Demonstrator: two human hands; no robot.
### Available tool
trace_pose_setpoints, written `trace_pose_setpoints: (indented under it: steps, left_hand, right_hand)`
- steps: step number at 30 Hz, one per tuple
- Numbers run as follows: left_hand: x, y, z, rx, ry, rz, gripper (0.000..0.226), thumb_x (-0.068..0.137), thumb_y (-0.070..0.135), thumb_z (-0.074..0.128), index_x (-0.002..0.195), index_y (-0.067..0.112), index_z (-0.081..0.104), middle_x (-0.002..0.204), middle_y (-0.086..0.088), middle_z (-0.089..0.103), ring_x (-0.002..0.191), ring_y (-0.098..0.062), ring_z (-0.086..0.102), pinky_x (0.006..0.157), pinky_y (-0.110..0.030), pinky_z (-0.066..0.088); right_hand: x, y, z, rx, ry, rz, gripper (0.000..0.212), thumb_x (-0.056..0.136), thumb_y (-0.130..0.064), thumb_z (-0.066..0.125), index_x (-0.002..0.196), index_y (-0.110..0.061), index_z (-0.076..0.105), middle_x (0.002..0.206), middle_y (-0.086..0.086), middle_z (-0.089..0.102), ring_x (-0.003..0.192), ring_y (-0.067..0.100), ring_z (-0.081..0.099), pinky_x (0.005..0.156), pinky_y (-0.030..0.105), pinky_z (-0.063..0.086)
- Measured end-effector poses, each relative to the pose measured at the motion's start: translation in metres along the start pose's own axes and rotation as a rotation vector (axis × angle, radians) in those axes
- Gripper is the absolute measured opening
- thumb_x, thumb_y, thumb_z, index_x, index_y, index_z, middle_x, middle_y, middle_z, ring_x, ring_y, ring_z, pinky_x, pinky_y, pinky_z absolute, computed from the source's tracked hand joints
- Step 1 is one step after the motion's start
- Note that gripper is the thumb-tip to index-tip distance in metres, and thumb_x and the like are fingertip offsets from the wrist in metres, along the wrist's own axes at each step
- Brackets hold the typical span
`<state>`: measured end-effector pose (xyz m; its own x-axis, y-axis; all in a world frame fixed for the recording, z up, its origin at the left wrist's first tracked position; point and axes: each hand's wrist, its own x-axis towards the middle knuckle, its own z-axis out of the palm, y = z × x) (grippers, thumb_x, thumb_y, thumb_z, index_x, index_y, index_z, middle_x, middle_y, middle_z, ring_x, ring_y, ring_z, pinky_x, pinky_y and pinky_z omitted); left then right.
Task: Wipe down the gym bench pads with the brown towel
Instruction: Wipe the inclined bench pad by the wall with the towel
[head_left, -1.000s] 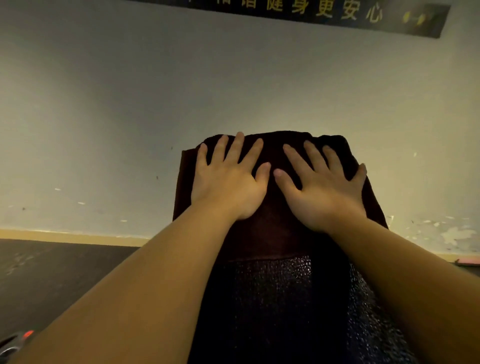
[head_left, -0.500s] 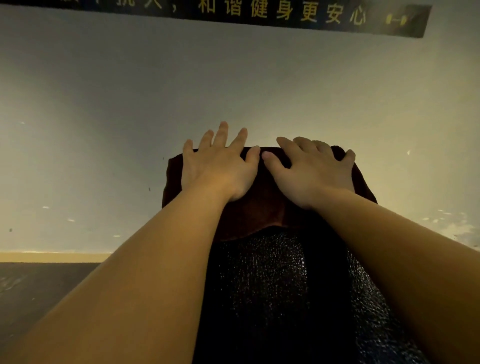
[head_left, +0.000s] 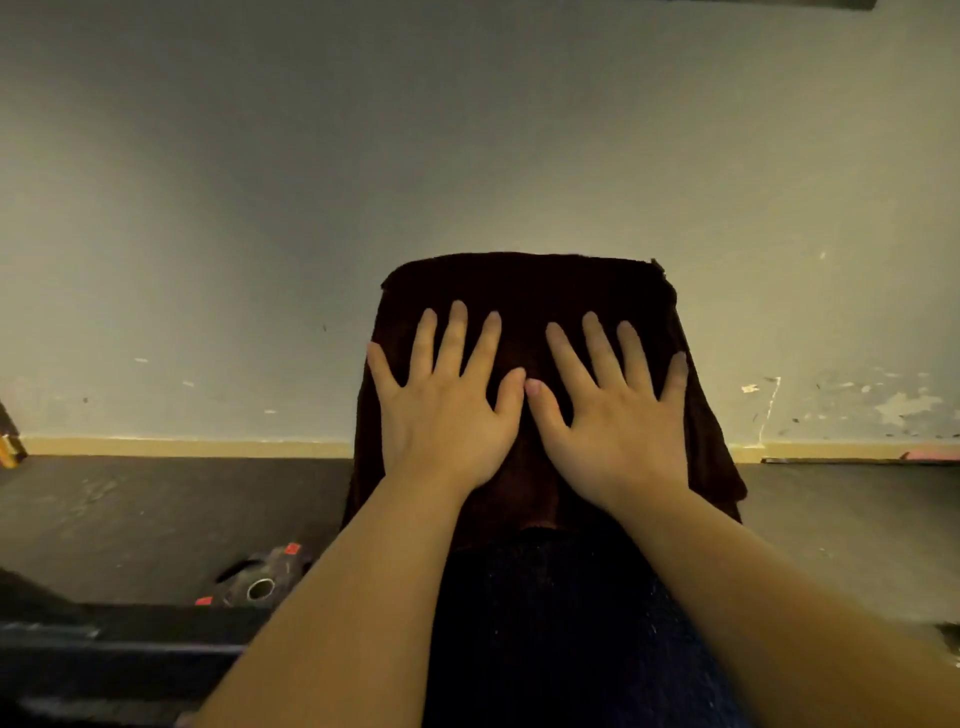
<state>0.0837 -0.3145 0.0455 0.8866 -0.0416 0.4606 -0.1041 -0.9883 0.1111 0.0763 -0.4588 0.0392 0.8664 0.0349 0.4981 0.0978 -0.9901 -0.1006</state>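
Observation:
The brown towel (head_left: 524, 283) is draped over the far end of the black bench pad (head_left: 561, 623), hanging down on both sides. My left hand (head_left: 447, 410) lies flat on the towel's left half with fingers spread. My right hand (head_left: 613, 415) lies flat on the right half, fingers spread too. The two thumbs nearly touch at the middle. Both hands press on the cloth from above; neither grips it. The pad's textured surface shows bare between my forearms.
A pale wall (head_left: 467, 156) with chipped paint stands right behind the bench. Dark rubber floor (head_left: 156, 509) lies on both sides. A black metal frame piece with red marks and a round hole (head_left: 260, 582) sits at lower left.
Both hands slid the towel up to the pad's far end half a second ago, fingers over the edge. They have now come back toward me and lie flat, and the view has tilted downward.

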Motion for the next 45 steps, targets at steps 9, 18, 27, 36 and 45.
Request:
trace_pose_setpoints:
  steps: [9, 18, 27, 36, 45]
  left_hand:
    - [-0.167, -0.008, 0.028, -0.042, 0.074, 0.071, 0.060, 0.099, 0.052, 0.025, 0.154, 0.026, 0.026, 0.161, -0.007, 0.027, 0.149, -0.028, 0.023, 0.116, -0.058, 0.014]
    - [-0.294, -0.003, 0.038, -0.030, -0.019, 0.080, 0.062, 0.097, 0.047, 0.031, 0.154, 0.026, 0.023, 0.162, -0.007, 0.023, 0.150, -0.028, 0.018, 0.118, -0.054, 0.010]
    - [-0.268, -0.016, 0.035, 0.024, -0.033, 0.263, 0.059, 0.099, 0.046, 0.029, 0.155, 0.027, 0.022, 0.163, -0.006, 0.022, 0.151, -0.028, 0.018, 0.117, -0.057, 0.012]
    - [-0.147, -0.006, 0.022, -0.004, 0.038, 0.170, 0.056, 0.100, 0.049, 0.014, 0.155, 0.035, 0.016, 0.165, 0.002, 0.016, 0.153, -0.020, 0.009, 0.120, -0.054, 0.005]
    - [-0.028, -0.007, 0.007, -0.011, 0.079, 0.122, 0.054, 0.104, 0.052, 0.016, 0.156, 0.042, 0.004, 0.167, 0.009, 0.000, 0.153, -0.014, -0.006, 0.120, -0.056, -0.005]
  right_hand:
    - [-0.166, -0.010, 0.011, 0.128, 0.016, -0.023, 0.061, 0.098, -0.058, 0.026, 0.154, -0.032, 0.028, 0.161, 0.002, 0.025, 0.151, 0.026, 0.015, 0.119, 0.055, 0.005]
    - [-0.287, -0.013, 0.020, 0.056, -0.050, -0.058, 0.061, 0.095, -0.049, 0.035, 0.152, -0.029, 0.031, 0.160, 0.005, 0.028, 0.149, 0.028, 0.019, 0.119, 0.057, 0.010]
    - [-0.268, -0.005, 0.021, -0.013, -0.074, -0.186, 0.059, 0.095, -0.052, 0.033, 0.150, -0.032, 0.032, 0.161, 0.006, 0.026, 0.149, 0.035, 0.019, 0.111, 0.073, 0.009]
    - [-0.145, 0.007, 0.006, -0.015, -0.052, -0.118, 0.061, 0.096, -0.059, 0.014, 0.154, -0.039, 0.020, 0.165, -0.001, 0.014, 0.152, 0.024, 0.007, 0.116, 0.064, -0.002]
    - [-0.031, 0.013, 0.000, -0.018, 0.011, -0.018, 0.067, 0.094, -0.070, 0.012, 0.155, -0.044, 0.003, 0.165, -0.009, -0.003, 0.152, 0.018, -0.008, 0.116, 0.064, -0.006]
